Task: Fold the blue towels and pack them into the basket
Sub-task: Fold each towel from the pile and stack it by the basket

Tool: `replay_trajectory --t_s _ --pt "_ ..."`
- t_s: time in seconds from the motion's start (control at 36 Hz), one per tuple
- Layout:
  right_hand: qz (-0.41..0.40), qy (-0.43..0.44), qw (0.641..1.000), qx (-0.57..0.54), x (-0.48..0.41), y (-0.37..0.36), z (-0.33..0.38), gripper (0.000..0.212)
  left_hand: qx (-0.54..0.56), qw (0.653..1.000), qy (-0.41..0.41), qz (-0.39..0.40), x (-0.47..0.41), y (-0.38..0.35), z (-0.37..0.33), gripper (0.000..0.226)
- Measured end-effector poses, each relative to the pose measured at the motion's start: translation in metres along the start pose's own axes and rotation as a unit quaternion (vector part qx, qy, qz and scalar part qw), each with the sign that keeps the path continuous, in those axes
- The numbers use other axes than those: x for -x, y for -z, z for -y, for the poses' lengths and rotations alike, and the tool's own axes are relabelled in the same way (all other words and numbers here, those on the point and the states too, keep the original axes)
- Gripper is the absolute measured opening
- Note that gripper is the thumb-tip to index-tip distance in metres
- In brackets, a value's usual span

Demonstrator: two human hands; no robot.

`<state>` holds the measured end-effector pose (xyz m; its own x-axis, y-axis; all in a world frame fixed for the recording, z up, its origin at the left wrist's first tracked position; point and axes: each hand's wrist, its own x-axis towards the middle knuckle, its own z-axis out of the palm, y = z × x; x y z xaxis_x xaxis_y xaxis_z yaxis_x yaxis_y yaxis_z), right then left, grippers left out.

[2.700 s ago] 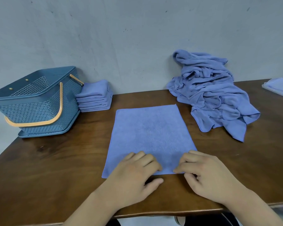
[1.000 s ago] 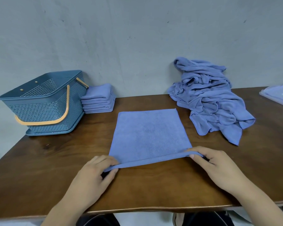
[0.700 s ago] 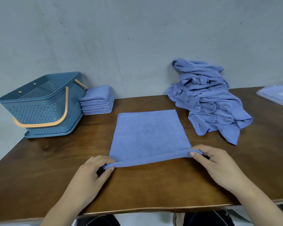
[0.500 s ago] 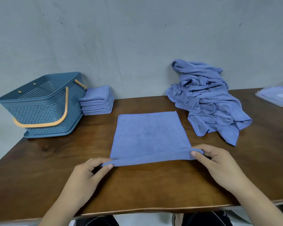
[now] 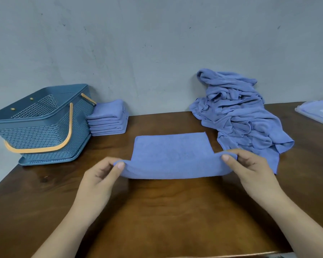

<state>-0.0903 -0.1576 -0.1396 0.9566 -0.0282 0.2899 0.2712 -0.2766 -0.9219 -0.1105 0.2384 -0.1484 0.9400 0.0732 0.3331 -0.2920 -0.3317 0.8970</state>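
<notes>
Currently, L hand point(image 5: 101, 175) and R hand point(image 5: 250, 168) each pinch a near corner of the towel point(image 5: 172, 155), thumb on top, fingers curled under. Near edge is lifted off the counter point(image 5: 166, 211); far half lies flat, mid-counter. Handling est.: light, soft, limp cloth, sags between grips. Hold at corners, keep edge taut. Beyond: folded stack point(image 5: 108, 118) just beside basket point(image 5: 39, 123), far left; unfolded pile point(image 5: 239, 116) far right, against wall.
</notes>
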Motion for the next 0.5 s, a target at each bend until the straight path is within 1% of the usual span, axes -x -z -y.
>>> replay_trajectory --t_s 0.08,0.14,0.19,0.28,0.33,0.36,0.39,0.42,0.47,0.5 --pt "-0.022 0.006 1.0 -0.02 -0.034 -0.007 0.008 0.013 0.042 0.999 0.01 -0.015 -0.037 -0.007 0.0 0.044" --pt "-0.03 0.004 0.999 -0.036 -0.06 -0.012 0.012 0.017 0.073 0.997 0.023 -0.028 -0.064 -0.013 0.0 0.045" --pt "-0.032 -0.018 0.998 -0.058 -0.087 -0.018 0.011 0.022 0.063 0.997 0.034 -0.04 -0.094 -0.02 0.001 0.046" --pt "-0.035 -0.075 0.994 -0.078 -0.13 -0.03 -0.004 0.04 0.038 0.996 0.066 -0.051 -0.137 -0.033 0.013 0.046" --pt "-0.035 -0.124 0.99 -0.049 -0.152 -0.038 -0.022 0.056 0.004 0.992 0.116 -0.048 -0.158 -0.042 0.028 0.049" --pt "-0.025 -0.151 0.988 -0.028 -0.158 -0.043 -0.032 0.058 -0.014 0.988 0.146 -0.04 -0.165 -0.046 0.038 0.049" --pt "-0.019 -0.175 0.984 -0.01 -0.161 -0.046 -0.041 0.054 -0.029 0.984 0.174 -0.03 -0.17 -0.05 0.047 0.047" --pt "-0.019 -0.185 0.982 0.013 -0.162 -0.048 -0.048 0.045 -0.04 0.979 0.196 -0.024 -0.172 -0.053 0.056 0.041" --pt "-0.033 -0.162 0.984 0.064 -0.157 -0.048 -0.062 0.037 -0.046 0.976 0.211 -0.029 -0.17 -0.053 0.067 0.028" --pt "-0.03 -0.144 0.986 0.082 -0.155 -0.047 -0.068 0.036 -0.042 0.977 0.206 -0.027 -0.168 -0.051 0.071 0.03"
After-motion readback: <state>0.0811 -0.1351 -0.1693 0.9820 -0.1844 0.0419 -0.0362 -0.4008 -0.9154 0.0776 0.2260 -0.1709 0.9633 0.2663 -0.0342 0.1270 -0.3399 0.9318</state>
